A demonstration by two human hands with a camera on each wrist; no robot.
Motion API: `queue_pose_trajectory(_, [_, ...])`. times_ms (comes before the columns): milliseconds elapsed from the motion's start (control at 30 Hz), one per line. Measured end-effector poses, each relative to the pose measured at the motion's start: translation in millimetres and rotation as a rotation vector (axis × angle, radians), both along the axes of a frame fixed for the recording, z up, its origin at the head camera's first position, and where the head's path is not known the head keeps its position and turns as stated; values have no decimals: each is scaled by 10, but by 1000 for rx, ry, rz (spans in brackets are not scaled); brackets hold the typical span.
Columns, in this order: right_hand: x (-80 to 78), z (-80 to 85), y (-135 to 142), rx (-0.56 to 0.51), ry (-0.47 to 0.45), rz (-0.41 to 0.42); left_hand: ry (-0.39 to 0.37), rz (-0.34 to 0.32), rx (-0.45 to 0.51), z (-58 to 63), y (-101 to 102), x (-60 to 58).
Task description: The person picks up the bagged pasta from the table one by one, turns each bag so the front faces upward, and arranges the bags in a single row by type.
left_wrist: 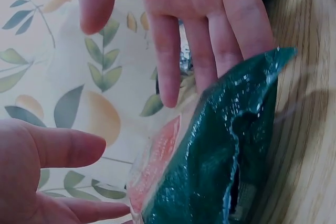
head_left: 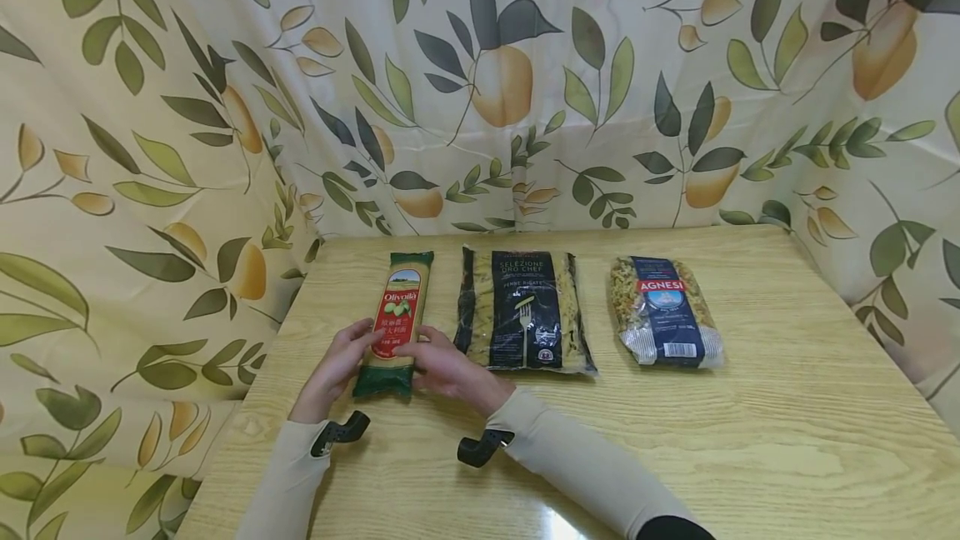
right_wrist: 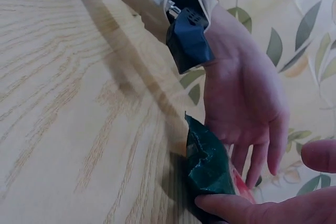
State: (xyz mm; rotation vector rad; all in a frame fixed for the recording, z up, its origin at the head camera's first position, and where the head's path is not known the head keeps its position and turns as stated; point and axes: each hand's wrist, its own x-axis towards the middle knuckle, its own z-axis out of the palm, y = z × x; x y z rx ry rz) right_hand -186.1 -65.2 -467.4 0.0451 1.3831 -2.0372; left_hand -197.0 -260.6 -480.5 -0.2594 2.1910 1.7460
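A long, narrow Olivoilà pasta packet (head_left: 401,290), with a red label and green ends, lies at the left of the row. My left hand (head_left: 345,361) is at its left side, fingers fairly straight against the edge. On the opposite side, my right hand (head_left: 450,369) touches the packet with extended fingers. Both thumbs stand apart from the label in the wrist views. The green end (left_wrist: 210,145) faces the left wrist camera, and the right hand's straight fingers (left_wrist: 226,40) reach its far edge. In the right wrist view, a right finger (right_wrist: 226,205) lies along the packet's green end (right_wrist: 207,158).
A dark Penne Rigate bag (head_left: 525,315) lies just right of my right hand. Farther right is an Agnesi pasta bag (head_left: 663,311). All rest on a wood-grain table (head_left: 787,440), with a leaf-and-fruit patterned curtain (head_left: 555,148) behind and at both sides.
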Motion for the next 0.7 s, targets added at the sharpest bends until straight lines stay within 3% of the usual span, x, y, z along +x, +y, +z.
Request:
queue_pose_trajectory(333, [72, 45, 53, 71, 67, 22, 24, 26, 32, 60, 71, 61])
queue_pose_trajectory(533, [99, 36, 93, 72, 105, 27, 115, 68, -51, 111, 133, 92])
queue_pose_trajectory(700, [114, 48, 140, 93, 169, 13, 158, 86, -52, 145, 210, 101])
